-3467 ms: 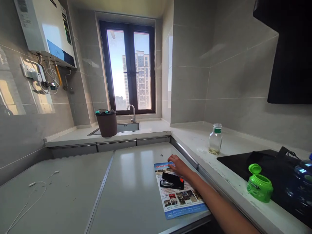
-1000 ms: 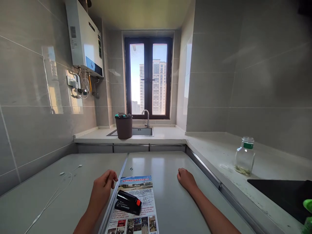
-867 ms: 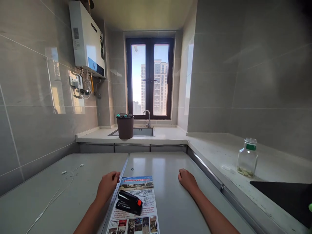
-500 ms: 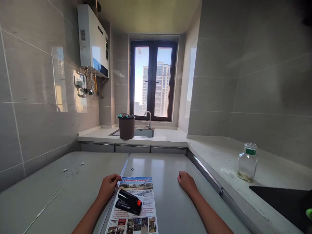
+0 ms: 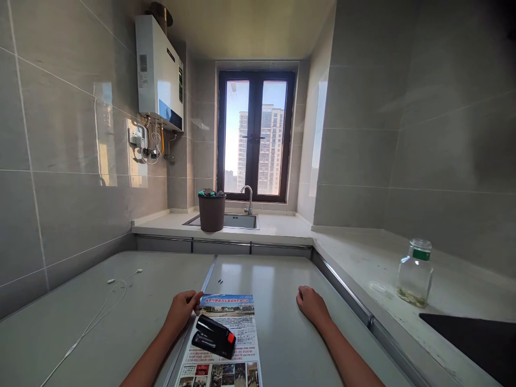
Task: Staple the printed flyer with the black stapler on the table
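My left hand [image 5: 183, 310] is closed at the top left corner of a printed flyer [image 5: 236, 322], pinching it between thumb and fingers. The flyer lies flat on the table, with a blue picture band on top and small photos below. On the flyer rests a black stapler [image 5: 214, 336] with a red patch at its right end; neither hand touches it. My right hand [image 5: 311, 304] lies on the table to the right of the flyer, fingers curled in, with nothing visible in it. Two tiny dark pieces [image 5: 220, 281] lie just beyond the flyer.
A white cable [image 5: 91, 323] runs across the table's left half. On the right counter stand a glass jar [image 5: 414, 277], a clear lid [image 5: 378, 287] and a dark panel [image 5: 471, 344]. A brown bin [image 5: 212, 214] stands at the sink [image 5: 242, 220] under the window.
The view has shifted slightly, so everything sits a little further right and lower. Both hands, the flyer and the stapler keep their places on the table.
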A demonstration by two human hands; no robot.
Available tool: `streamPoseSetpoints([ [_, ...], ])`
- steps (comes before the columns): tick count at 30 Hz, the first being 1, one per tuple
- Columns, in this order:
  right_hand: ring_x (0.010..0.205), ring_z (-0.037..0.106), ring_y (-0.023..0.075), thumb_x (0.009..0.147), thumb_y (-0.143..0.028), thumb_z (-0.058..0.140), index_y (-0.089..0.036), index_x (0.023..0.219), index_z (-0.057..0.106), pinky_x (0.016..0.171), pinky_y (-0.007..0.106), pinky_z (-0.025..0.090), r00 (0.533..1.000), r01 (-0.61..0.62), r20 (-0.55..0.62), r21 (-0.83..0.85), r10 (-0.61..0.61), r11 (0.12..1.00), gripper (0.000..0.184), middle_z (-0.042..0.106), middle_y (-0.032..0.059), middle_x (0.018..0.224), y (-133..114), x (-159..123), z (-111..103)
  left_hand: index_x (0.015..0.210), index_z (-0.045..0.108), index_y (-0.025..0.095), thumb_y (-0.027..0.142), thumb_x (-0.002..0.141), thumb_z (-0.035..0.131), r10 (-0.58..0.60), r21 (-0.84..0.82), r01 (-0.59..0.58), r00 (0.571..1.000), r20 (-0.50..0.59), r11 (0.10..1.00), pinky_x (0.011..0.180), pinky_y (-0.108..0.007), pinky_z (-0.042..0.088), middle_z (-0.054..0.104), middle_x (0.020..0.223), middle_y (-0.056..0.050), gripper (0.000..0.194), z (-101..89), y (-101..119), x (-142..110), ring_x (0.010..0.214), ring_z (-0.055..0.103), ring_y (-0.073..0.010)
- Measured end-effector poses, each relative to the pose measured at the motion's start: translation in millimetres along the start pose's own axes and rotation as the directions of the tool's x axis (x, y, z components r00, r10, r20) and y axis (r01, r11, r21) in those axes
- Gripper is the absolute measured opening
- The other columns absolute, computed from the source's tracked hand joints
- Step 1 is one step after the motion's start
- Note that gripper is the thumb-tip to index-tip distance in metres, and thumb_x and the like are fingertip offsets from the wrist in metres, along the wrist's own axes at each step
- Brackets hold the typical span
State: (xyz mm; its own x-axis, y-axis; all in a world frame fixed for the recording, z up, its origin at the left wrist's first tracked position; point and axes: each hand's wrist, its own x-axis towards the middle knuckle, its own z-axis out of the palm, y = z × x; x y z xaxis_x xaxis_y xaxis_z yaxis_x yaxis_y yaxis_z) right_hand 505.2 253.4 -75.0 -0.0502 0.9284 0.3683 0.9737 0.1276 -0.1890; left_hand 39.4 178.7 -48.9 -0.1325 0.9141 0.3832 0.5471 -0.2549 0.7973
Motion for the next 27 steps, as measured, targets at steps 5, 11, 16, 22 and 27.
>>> streamPoseSetpoints([
  [5, 0.082, 0.066, 0.0177, 0.096, -0.016, 0.047, -0.018, 0.081, 0.062, 0.063, 0.027, 0.029, 1.000, -0.001, 0.003, 0.009, 0.001, 1.000, 0.022, 0.070, 0.0069, 0.091, 0, 1, 1, 0.065, 0.077, 0.020, 0.055, 0.080, 0.062, -0.004, -0.011, 0.004, 1.000, 0.026, 1.000, 0.076, -0.033, 0.050, 0.076, 0.069, -0.006, 0.041, -2.8, -2, 1, 0.074, 0.070, -0.0264],
  [11, 0.080, 0.065, 0.0180, 0.097, -0.016, 0.044, -0.018, 0.080, 0.060, 0.062, 0.028, 0.028, 1.000, 0.005, 0.018, 0.019, -0.005, 1.000, 0.023, 0.069, 0.0068, 0.089, 2, 0, 0, 0.065, 0.076, 0.018, 0.048, 0.068, 0.077, -0.055, -0.121, 0.048, 0.997, -0.048, 0.991, 0.069, -0.030, 0.050, 0.075, 0.067, -0.006, 0.030, -1.9, 0, -2, 0.069, 0.069, -0.0238],
  [16, 0.079, 0.064, 0.0173, 0.097, -0.017, 0.046, -0.018, 0.079, 0.060, 0.061, 0.027, 0.027, 1.000, 0.009, 0.027, 0.021, -0.010, 1.000, 0.023, 0.069, 0.0065, 0.089, 1, -1, -1, 0.066, 0.073, 0.018, 0.061, 0.073, 0.072, -0.005, -0.134, 0.003, 1.000, -0.015, 0.991, 0.071, -0.032, 0.051, 0.072, 0.064, -0.006, 0.044, -1.7, 4, -2, 0.067, 0.068, -0.0236],
  [22, 0.077, 0.064, 0.0172, 0.097, -0.017, 0.046, -0.019, 0.078, 0.059, 0.060, 0.027, 0.027, 1.000, 0.025, 0.006, 0.008, -0.025, 1.000, 0.023, 0.068, 0.0060, 0.087, 2, 0, 2, 0.062, 0.057, 0.021, 0.066, 0.089, 0.046, 0.015, -0.122, -0.021, 0.999, -0.051, 0.992, 0.066, -0.031, 0.048, 0.063, 0.056, -0.002, 0.054, 3.2, -12, 3, 0.057, 0.061, -0.0203],
  [27, 0.078, 0.064, 0.0173, 0.097, -0.017, 0.047, -0.019, 0.078, 0.059, 0.063, 0.027, 0.030, 0.999, 0.049, -0.013, 0.003, -0.049, 0.999, 0.022, 0.067, 0.0048, 0.087, -1, 0, 3, 0.050, 0.042, 0.021, 0.069, 0.088, 0.050, 0.020, -0.031, -0.021, 0.999, -0.035, 0.999, 0.056, -0.028, 0.037, 0.042, 0.043, 0.003, 0.061, 7.4, -21, 2, 0.047, 0.044, -0.0152],
])
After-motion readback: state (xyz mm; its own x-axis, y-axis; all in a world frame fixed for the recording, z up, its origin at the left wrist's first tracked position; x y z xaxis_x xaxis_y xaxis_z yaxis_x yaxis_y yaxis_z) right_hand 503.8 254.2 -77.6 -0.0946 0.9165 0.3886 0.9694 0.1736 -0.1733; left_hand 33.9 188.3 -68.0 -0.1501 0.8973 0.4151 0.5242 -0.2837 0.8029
